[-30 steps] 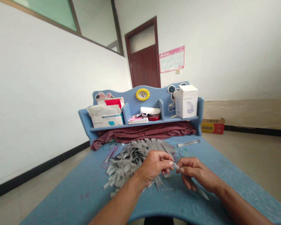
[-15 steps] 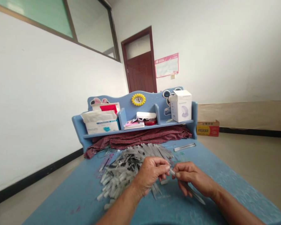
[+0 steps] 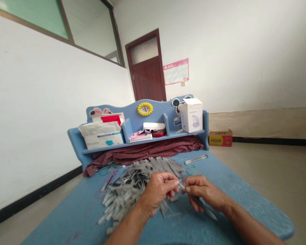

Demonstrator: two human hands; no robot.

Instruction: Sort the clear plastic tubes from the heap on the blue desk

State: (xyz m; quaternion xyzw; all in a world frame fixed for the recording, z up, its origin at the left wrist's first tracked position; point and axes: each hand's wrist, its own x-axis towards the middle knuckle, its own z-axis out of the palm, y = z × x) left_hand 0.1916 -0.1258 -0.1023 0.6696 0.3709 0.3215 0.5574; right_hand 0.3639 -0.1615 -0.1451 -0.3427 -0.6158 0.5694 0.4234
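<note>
Above the table's front half, my left hand (image 3: 159, 187) pinches one end of a slim, whitish translucent plastic piece (image 3: 182, 185) between thumb and forefinger. My right hand (image 3: 206, 193) grips the same piece close to its other end, thumb on top. Below the right palm a long grey strip with a pointed end (image 3: 208, 212) sticks out; whether it belongs to that piece or is separate I cannot tell. Beside and behind my left hand spreads a heap of similar grey and translucent pieces (image 3: 130, 190), some with dark parts, partly covered by my forearm.
Along the back of the blue table (image 3: 73, 204) stands a shelf (image 3: 127, 131) with a mask box (image 3: 104, 139), a white carton (image 3: 191, 117) and a yellow flower clock (image 3: 145, 109). A checked cloth (image 3: 142, 152) lies beneath it. A clear strip (image 3: 196, 159) rests behind my right hand.
The whole view has shifted, so everything sits slightly further left. Both hands keep the same hold on the plastic piece, with barely any change between them.
</note>
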